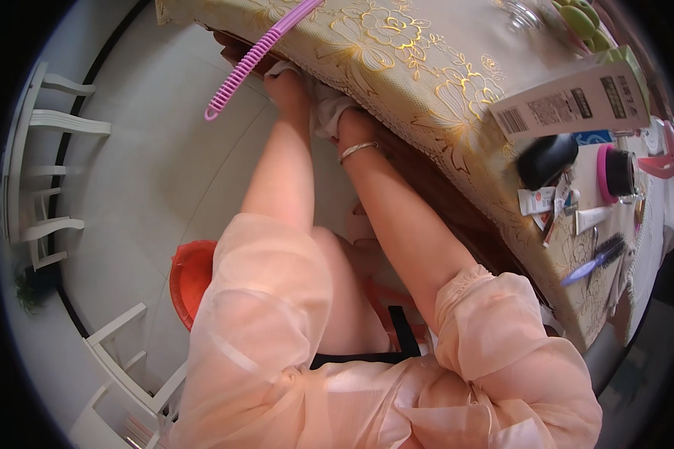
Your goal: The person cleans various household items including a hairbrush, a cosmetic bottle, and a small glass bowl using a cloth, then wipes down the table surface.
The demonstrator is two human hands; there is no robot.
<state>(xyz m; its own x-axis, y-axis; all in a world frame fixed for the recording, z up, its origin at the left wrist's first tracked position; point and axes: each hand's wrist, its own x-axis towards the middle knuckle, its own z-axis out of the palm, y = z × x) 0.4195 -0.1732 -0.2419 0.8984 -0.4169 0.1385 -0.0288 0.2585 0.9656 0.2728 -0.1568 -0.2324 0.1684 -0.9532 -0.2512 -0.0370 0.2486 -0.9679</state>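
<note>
My left hand (288, 91) is closed on one end of a white cloth (327, 106), low beside the table's edge. The other end is in my right hand (357, 128), which lies by the table's dark wooden side; its fingers are partly hidden by the cloth. A bracelet circles my right wrist. Above my left hand, a pink plastic hanger or ridged handle (246, 67) juts out from the tabletop over the floor. The table bears a cream tablecloth with gold flowers (393, 33) and a lace edge (427, 149).
On the table at right are a printed box (573, 101), a black rounded object (547, 160), several tubes (592, 219) and a purple hairbrush (595, 261). A red plastic basin (194, 275) sits at my left. White chairs (129, 359) stand at far left.
</note>
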